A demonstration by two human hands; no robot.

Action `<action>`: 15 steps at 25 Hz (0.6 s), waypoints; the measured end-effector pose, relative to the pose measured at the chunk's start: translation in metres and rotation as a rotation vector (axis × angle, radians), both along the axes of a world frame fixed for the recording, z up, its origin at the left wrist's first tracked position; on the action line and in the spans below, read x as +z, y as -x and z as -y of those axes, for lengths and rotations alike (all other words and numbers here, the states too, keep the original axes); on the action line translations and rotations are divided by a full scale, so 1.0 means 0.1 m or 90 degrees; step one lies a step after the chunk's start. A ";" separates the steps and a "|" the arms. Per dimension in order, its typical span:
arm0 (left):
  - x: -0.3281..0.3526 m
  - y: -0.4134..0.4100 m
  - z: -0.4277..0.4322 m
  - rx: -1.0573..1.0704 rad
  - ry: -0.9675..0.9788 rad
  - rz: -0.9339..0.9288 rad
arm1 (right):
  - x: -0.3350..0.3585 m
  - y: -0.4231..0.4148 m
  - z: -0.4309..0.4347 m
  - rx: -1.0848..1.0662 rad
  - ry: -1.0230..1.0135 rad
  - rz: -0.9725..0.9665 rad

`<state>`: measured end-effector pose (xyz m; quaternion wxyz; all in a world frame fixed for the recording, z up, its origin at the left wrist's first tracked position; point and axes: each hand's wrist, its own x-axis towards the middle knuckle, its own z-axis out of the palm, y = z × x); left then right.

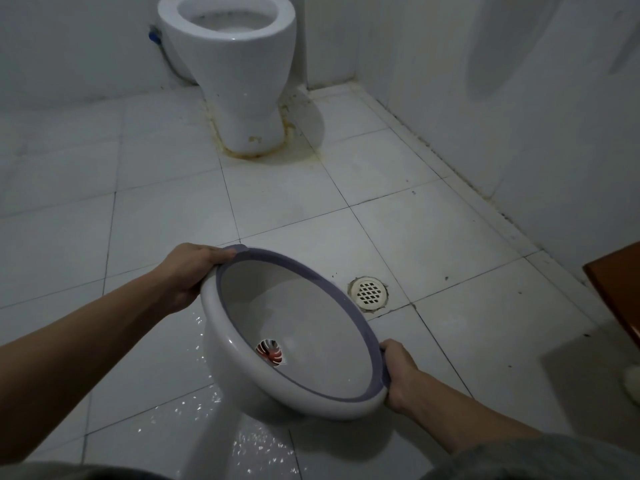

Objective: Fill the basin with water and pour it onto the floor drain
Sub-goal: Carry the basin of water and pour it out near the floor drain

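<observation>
Head view: basin (pixel 277 317) is tilted steeply just left of the floor drain (pixel 369 289) and looks empty. Left grip (pixel 188 275) holds the far rim, right grip (pixel 398 372) the near rim. The pour looks done, though a wet patch (pixel 249 445) lies short of the drain. Next: level the basin and refill it.

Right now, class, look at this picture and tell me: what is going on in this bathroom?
A person holds a white, purple-rimmed basin in both hands: the left hand grips the far rim and the right hand the near rim. The basin is tipped steeply above the floor, its mouth turned towards the floor drain. No water clearly shows inside, and the tiles below it glisten wet.
</observation>
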<state>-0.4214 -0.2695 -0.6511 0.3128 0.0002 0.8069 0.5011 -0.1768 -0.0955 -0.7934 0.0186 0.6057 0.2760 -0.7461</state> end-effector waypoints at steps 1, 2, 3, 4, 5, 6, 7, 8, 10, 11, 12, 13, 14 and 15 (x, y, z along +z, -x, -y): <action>0.00 0.00 0.00 -0.002 0.002 -0.006 | 0.01 0.00 0.00 0.001 0.001 -0.001; 0.01 0.00 -0.01 -0.006 0.006 -0.012 | 0.01 0.00 0.00 0.003 0.003 -0.003; 0.02 0.01 -0.01 -0.009 0.008 -0.017 | 0.01 0.00 0.00 0.002 0.005 -0.005; 0.02 0.00 -0.01 -0.011 0.009 -0.019 | 0.01 0.00 0.00 0.000 0.007 -0.005; 0.03 0.01 -0.01 -0.011 0.008 -0.020 | 0.00 0.00 -0.01 -0.001 0.006 -0.004; 0.03 0.00 -0.02 -0.011 0.008 -0.021 | -0.01 0.00 -0.01 0.000 0.005 -0.001; 0.04 0.00 -0.02 -0.011 0.007 -0.020 | -0.02 0.01 -0.01 0.001 0.004 0.000; 0.05 0.00 -0.03 -0.010 0.002 -0.018 | -0.03 0.01 -0.01 0.003 0.002 0.000; 0.07 0.00 -0.05 -0.004 -0.009 -0.014 | -0.05 0.01 -0.03 0.006 0.004 -0.002; 0.08 -0.01 -0.06 -0.004 -0.011 -0.014 | -0.05 0.01 -0.03 0.004 0.007 -0.005; 0.09 -0.01 -0.07 -0.005 -0.011 -0.013 | -0.05 0.01 -0.03 0.004 0.008 -0.008; 0.10 -0.02 -0.08 -0.005 -0.012 -0.011 | -0.05 0.01 -0.03 0.005 0.007 -0.009; 0.11 -0.02 -0.09 -0.003 -0.015 -0.006 | -0.05 0.01 -0.04 0.008 0.005 -0.010; 0.12 -0.02 -0.10 0.001 -0.018 -0.002 | -0.05 0.01 -0.04 0.010 0.005 -0.012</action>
